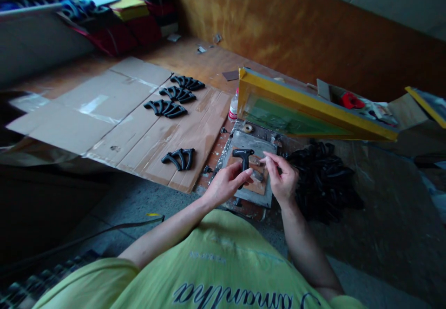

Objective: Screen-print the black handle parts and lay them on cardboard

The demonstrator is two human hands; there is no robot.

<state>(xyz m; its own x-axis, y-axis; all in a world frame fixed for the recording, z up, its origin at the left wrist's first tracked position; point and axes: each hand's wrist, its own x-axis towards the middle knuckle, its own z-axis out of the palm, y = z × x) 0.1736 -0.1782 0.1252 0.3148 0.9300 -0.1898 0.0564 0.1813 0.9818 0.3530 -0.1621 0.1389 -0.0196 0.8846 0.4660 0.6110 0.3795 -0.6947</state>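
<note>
Two hands inspected at the work station. Left hand (pixel 226 184) grasps a black moulded plastic part (pixel 244 156) resting on a brown pad (pixel 258 186). Right hand (pixel 283 175) has fingertips pinched just beside it; any held item is unclear. Heap of black parts (pixel 324 183) lies right of the right hand; yellow-framed printing screen (pixel 313 109) stands raised ahead.

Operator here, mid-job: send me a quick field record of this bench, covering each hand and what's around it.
left hand: grips a black plastic part
right hand: fingertips pinched beside that part, anything held too small to tell
beneath: brown pad on a grey metal plate
right of hands: heap of black parts
beyond: raised yellow-framed screen
left: cardboard with four groups of black parts
</note>
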